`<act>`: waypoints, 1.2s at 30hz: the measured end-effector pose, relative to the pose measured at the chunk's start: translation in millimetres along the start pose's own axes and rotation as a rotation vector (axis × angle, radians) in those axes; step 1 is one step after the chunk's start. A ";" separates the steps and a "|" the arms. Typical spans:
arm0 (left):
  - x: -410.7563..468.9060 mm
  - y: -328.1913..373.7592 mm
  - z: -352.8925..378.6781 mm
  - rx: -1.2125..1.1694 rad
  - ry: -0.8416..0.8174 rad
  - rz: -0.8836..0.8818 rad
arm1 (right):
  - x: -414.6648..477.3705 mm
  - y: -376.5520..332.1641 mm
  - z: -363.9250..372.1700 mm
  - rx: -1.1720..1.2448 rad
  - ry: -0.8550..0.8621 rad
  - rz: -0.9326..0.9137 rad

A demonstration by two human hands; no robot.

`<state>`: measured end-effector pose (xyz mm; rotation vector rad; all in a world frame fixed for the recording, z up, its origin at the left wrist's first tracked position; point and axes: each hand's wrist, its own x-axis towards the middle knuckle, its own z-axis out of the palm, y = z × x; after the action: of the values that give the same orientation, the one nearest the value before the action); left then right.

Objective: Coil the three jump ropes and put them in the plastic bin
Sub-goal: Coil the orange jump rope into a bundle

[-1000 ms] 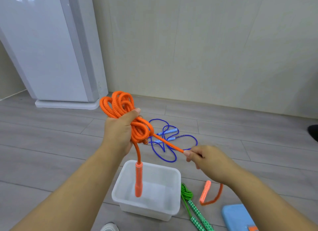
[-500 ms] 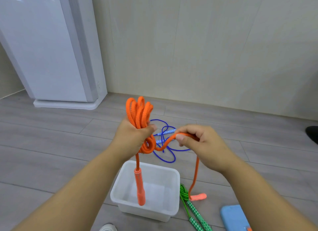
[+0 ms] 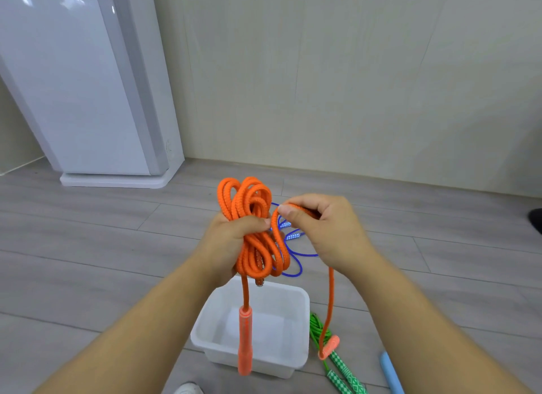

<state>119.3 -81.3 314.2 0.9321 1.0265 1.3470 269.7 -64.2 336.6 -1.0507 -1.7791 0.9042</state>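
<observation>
Coiling item: orange jump rope (image 3: pixel 252 255), soft, light, judged springy. Bundle is gripped at mid-waist by curled left hand (image 3: pixel 230 242); free tail is pinched in right hand (image 3: pixel 325 233).

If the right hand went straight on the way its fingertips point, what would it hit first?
Probably the coiled orange braided jump rope gripped by the left hand, just beside the right hand, though depth is unclear.
</observation>
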 end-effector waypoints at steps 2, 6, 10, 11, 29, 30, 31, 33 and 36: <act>0.1 0.5 -0.8 -0.012 -0.033 -0.010 | 0.6 -0.2 -0.9 -0.050 0.008 -0.015; -3.1 -0.1 1.2 -0.036 -0.146 -0.027 | -0.8 -0.6 -2.0 -0.022 0.003 0.003; -4.6 -2.1 4.2 0.113 -0.210 0.026 | -1.1 -3.4 -0.5 0.070 -0.023 0.050; -4.0 -1.9 3.5 0.177 -0.193 0.037 | -1.1 -3.4 -0.9 0.066 -0.026 0.061; 7.1 16.2 -25.5 0.239 0.133 0.098 | -16.9 30.5 -62.2 -0.248 0.062 0.123; 8.0 17.6 -27.5 0.223 0.150 0.115 | -17.7 32.9 -66.3 -0.226 0.102 0.129; 8.0 19.1 -29.1 0.217 0.165 0.120 | -18.5 34.9 -69.0 -0.206 0.141 0.132; 9.2 18.7 -29.9 0.216 0.175 0.124 | -18.6 37.5 -68.7 -0.186 0.200 0.125; 9.7 15.1 -24.4 0.200 0.143 0.102 | -16.1 35.0 -54.7 -0.138 0.216 0.067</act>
<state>91.0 -72.4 320.8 1.0598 1.2550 1.4301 334.5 -56.9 321.3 -1.2541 -1.6508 0.6866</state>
